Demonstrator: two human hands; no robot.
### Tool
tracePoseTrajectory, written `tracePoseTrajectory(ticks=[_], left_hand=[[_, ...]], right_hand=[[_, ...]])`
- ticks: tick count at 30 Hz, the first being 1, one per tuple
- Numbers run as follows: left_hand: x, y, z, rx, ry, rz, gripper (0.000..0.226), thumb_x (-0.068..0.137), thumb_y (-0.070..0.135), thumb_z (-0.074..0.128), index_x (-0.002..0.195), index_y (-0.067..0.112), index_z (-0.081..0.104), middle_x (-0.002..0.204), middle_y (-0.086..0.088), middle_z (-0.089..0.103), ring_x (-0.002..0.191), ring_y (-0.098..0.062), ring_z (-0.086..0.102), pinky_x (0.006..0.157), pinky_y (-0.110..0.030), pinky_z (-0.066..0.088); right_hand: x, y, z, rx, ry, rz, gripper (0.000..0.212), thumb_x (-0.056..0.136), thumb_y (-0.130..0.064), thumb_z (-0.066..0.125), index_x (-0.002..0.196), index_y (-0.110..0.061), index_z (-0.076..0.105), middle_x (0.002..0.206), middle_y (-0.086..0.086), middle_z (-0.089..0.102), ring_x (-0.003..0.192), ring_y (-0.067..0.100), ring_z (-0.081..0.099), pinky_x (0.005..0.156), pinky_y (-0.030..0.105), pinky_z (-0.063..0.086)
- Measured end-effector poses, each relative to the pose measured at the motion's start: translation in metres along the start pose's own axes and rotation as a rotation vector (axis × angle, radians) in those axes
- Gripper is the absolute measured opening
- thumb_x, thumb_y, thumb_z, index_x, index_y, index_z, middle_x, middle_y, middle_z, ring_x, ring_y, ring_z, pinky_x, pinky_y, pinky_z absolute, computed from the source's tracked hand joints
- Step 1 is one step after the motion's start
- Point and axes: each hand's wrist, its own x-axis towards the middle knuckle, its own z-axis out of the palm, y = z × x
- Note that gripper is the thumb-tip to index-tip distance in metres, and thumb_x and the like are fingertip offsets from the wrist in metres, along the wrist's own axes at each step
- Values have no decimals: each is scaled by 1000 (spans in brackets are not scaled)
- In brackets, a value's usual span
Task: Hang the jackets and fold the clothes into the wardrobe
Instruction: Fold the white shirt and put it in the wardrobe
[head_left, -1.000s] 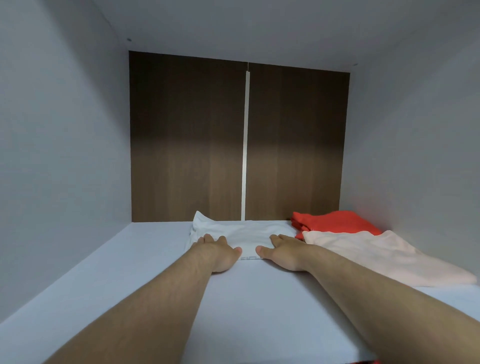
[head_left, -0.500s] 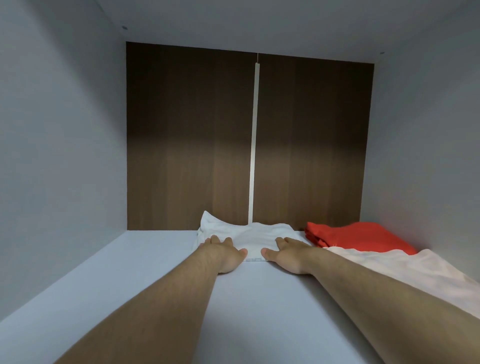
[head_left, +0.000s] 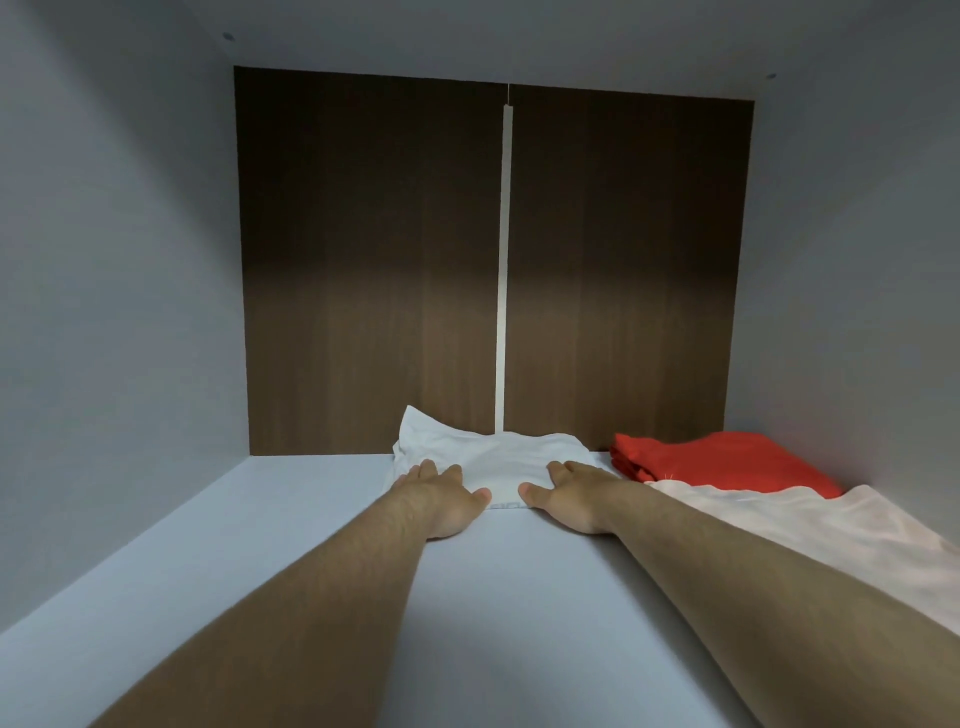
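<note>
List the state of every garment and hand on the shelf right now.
White garment: folded, flat at the back of the shelf.
Red garment: folded, back right corner.
Pale pink garment: flat, in front of the red garment.
Left hand: open, flat on the white garment.
Right hand: open, flat on the white garment.

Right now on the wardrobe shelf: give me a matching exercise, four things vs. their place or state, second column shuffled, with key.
Things
1. white folded garment
2. red folded garment
3. pale pink garment
4. brown back panel

Places or states
a. nearest the camera, on the right
b. split by a pale vertical strip
c. left hand and right hand lie flat on its near edge
d. far right, close to the back, behind another garment

Pairs: 1-c, 2-d, 3-a, 4-b.
</note>
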Motion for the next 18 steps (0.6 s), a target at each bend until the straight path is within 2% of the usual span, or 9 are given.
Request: tracePoseTrajectory(ticks=[5, 10, 14, 18], left_hand=[[-8, -8, -10, 40, -43, 42, 73, 96, 63, 29, 157, 26, 12, 164, -6, 7, 150, -28, 11, 121, -44, 16], [-23, -13, -6, 100, -25, 67, 66, 98, 61, 21, 156, 32, 9, 165, -4, 3, 151, -28, 11, 121, -47, 11], [-41, -24, -12, 1, -48, 132, 63, 99, 54, 33, 156, 35, 13, 165, 3, 6, 150, -22, 14, 121, -35, 13], [-57, -33, -16, -148, -11, 169, 65, 96, 51, 46, 154, 33, 23, 162, 8, 19, 148, -16, 22, 119, -30, 19]], right_hand=[[-2, -7, 1, -85, -3, 24, 83, 95, -70, 15, 159, -17, 8, 166, 9, 8, 151, 29, 12, 121, 44, 14], [-12, -10, 7, -120, 24, 43, 79, 97, -64, 17, 157, -12, 13, 163, 14, 14, 149, 32, 19, 119, 44, 19], [-29, -10, 0, -165, -1, 103, 76, 98, -60, 19, 156, -11, 19, 161, 14, 21, 146, 31, 27, 118, 43, 23], [-44, -9, -4, -135, 32, 29, 65, 95, -46, 26, 146, -7, 38, 149, 16, 39, 134, 31, 41, 112, 43, 33]])
